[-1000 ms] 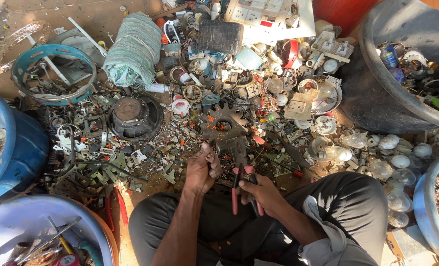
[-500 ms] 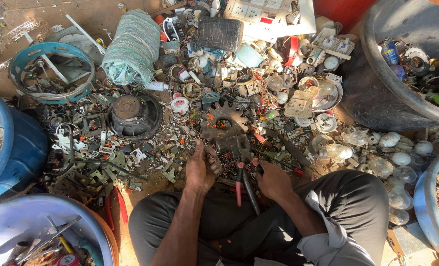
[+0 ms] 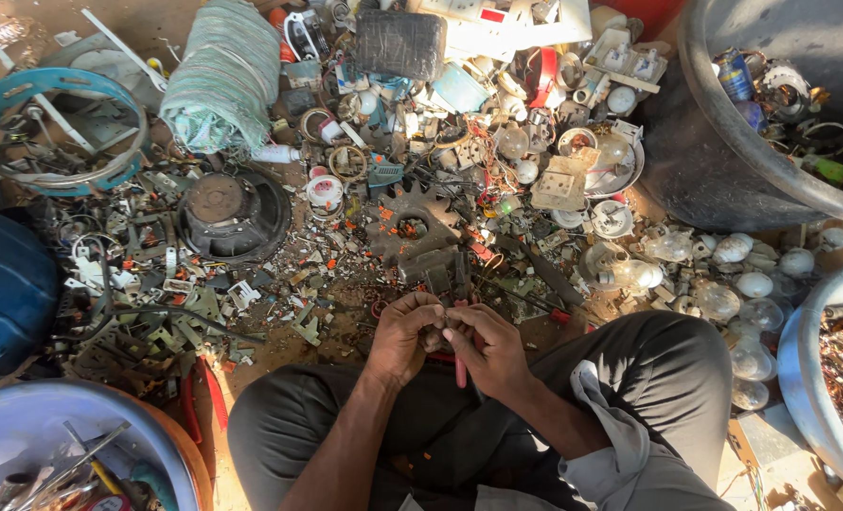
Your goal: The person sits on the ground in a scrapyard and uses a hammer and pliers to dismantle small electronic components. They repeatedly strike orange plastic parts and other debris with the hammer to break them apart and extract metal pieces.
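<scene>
I sit cross-legged in dark trousers before a heap of electrical scrap. My left hand (image 3: pixel 404 333) and my right hand (image 3: pixel 486 348) meet in front of my lap, fingers curled together around a small dark scrap piece (image 3: pixel 434 333) that is mostly hidden. A red-handled pair of pliers (image 3: pixel 460 363) sticks down from my right hand's grip. Just beyond the fingers lies a dark grey metal block with a round hole (image 3: pixel 412 227).
A round black speaker (image 3: pixel 232 214) lies left of centre. A striped cloth roll (image 3: pixel 224 78) and a blue ring frame (image 3: pixel 57 128) sit at the back left. A big black tub (image 3: pixel 724 142) stands at the right, bulbs (image 3: pixel 753 284) beside it, blue and white basins (image 3: pixel 80 426) near my knees.
Both hands have drawn back from the scrap pile toward my lap and come together. The right hand brought the red-handled pliers along, and the view has shifted slightly.
</scene>
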